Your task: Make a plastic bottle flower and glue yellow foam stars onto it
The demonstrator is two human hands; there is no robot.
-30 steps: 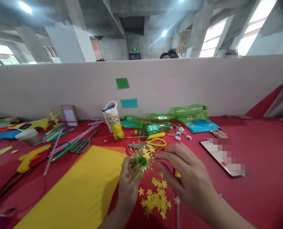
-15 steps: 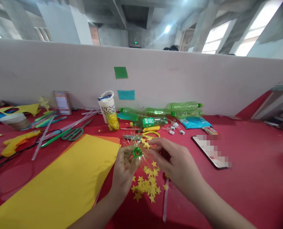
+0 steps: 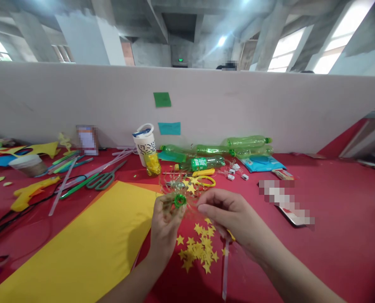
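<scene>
My left hand is closed around a cut green bottle top, its ring-shaped neck facing me and thin clear strips fanning out behind it. A few yellow stars sit among the strips on the far side. To its right, my right hand pinches thumb and forefinger at the strips' ends; it looks to have one strip between them, though that is thin and blurred. Below the hands lies a pile of yellow paper stars on the red table. A pale plastic stick lies beneath my right hand.
Yellow paper sheets cover the table on the left, near scissors and a yellow glue gun. Green plastic bottles, a white cup and a yellow cutter are at the back. A phone lies right.
The view has tilted slightly, shifting the table things a little right and down. My right fingers have drawn together into a pinch; my left hand still holds the bottle top.
</scene>
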